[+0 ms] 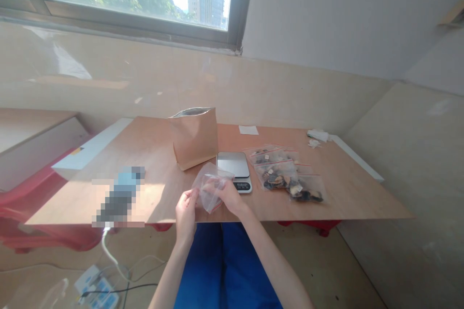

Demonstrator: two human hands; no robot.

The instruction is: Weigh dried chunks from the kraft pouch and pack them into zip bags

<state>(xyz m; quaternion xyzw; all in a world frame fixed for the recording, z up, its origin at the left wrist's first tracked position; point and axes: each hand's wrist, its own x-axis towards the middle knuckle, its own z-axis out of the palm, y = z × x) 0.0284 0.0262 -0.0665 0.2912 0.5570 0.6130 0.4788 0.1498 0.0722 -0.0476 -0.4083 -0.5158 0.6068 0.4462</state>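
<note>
Between my hands is a clear plastic bag [209, 184], with no contents visible in it. My left hand [186, 210] pinches the bag's left edge. My right hand [230, 197] is at its other side, with fingers partly behind or inside the plastic; I cannot tell which. Just beyond the bag lies a kitchen scale [233, 164] with a bare silver plate and a dark display. An open brown paper pouch [195, 137] with a silvery lining stands upright behind and left of the scale. To the right lie several zip bags [277, 174] of dark dried pieces with small white labels.
A blurred-out device [121, 195] with a white cable [111, 253] lies on the table's left side. White paper [248, 130] is at the back, and crumpled tissue [318, 135] at the back right. Red stools [47, 217] stand beneath the table; a power strip [97, 287] is on the floor.
</note>
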